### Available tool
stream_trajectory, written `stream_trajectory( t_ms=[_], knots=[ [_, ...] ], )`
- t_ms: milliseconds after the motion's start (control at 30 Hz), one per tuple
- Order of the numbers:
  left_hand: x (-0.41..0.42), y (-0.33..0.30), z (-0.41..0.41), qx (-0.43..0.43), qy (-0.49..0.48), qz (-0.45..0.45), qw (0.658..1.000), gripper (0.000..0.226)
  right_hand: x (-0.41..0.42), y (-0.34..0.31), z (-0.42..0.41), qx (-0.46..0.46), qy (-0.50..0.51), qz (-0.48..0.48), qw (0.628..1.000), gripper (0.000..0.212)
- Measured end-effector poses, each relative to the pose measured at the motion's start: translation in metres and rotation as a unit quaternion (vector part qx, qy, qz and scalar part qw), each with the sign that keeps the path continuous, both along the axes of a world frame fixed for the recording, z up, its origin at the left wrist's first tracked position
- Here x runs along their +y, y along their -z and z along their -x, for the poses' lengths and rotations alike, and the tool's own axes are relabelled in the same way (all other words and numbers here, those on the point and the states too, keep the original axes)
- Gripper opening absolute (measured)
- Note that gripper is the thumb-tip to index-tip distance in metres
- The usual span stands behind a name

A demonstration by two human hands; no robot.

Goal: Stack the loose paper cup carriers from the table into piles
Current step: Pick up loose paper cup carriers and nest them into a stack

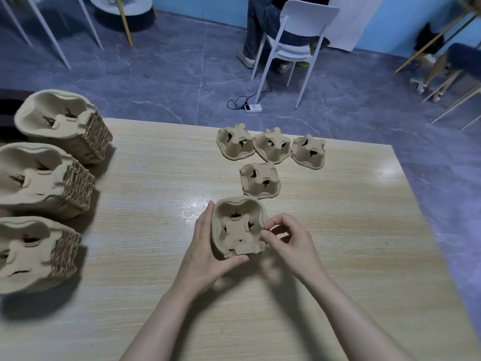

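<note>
A brown pulp cup carrier (238,226) is held above the wooden table (338,230) near its middle. My left hand (205,246) grips its left side, thumb under the near edge. My right hand (289,237) pinches its right rim between thumb and fingertips. Several loose carriers lie beyond it: one (260,180) just behind, and a row of three (235,143), (272,145), (309,152) farther back. Three tall piles of carriers stand along the left edge (62,123), (44,178), (36,252).
The table's far edge and right edge drop to a grey tiled floor. A person sits on a white chair (299,35) beyond the table, with a power strip (252,108) on the floor. More chair legs stand at far left and right.
</note>
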State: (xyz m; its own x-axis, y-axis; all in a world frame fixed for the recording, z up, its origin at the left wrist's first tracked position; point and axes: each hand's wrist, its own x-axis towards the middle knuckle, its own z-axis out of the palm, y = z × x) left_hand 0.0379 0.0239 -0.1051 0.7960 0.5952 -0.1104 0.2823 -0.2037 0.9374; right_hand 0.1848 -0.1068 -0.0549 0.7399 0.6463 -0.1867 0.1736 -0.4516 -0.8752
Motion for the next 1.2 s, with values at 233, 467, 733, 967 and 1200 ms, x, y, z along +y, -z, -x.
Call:
stream_trajectory(
  t_ms=[233, 467, 733, 967, 1200],
  knots=[
    [-0.006, 0.004, -0.013, -0.021, -0.049, -0.022, 0.998, 0.122, 0.008, -0.008, -0.039, 0.031, -0.095, 0.012, 0.995, 0.018],
    [0.001, 0.001, -0.016, -0.019, -0.047, -0.032, 0.998, 0.109, 0.065, 0.0, -0.119, -0.186, -0.146, 0.089, 0.968, 0.028],
    [0.001, -0.006, -0.017, 0.002, -0.047, -0.029, 0.998, 0.11, 0.098, 0.027, -0.148, -0.306, -0.302, 0.285, 0.857, 0.07],
    [0.003, -0.008, -0.017, 0.014, -0.04, -0.029, 0.999, 0.109, 0.061, 0.023, -0.142, -0.28, -0.213, 0.208, 0.913, 0.097],
    [0.003, -0.008, -0.016, -0.002, -0.036, -0.01, 0.999, 0.104, 0.013, 0.013, -0.125, -0.207, -0.142, 0.198, 0.948, 0.105]
  ],
)
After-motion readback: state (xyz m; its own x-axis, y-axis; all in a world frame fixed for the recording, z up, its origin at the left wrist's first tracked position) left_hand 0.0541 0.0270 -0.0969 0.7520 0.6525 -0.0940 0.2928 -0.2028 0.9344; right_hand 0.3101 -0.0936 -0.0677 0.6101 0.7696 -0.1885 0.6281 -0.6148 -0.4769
